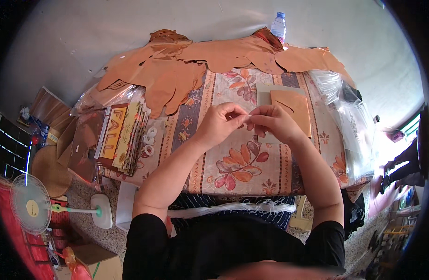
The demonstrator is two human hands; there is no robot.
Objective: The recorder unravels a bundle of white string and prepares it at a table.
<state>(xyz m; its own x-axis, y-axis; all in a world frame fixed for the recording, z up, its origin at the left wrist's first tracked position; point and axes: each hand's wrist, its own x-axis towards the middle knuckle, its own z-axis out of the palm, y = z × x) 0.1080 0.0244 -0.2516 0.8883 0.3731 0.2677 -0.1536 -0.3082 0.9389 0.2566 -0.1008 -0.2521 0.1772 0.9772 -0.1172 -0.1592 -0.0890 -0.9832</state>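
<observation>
Above the middle of the table my left hand (219, 125) and my right hand (279, 123) meet, thumbs and fingertips pinched together. Whatever is between the fingertips is too small to make out. Just beyond and partly under my right hand lie a brown card piece (296, 106) with a curved slit and a grey flat sheet (263, 95). Across my lap stretches a bundle of white strings (233, 207). To the left of my left forearm several small white rolls (149, 135) sit beside a stack of printed fall-themed signs (120, 137).
Brown shaped cutouts (233, 52) pile along the table's far side, with a water bottle (279, 28) behind. Clear plastic bags (347, 116) hang over the right edge. A flowered cloth (242, 165) covers the table. A fan (31, 205) stands on the lower left.
</observation>
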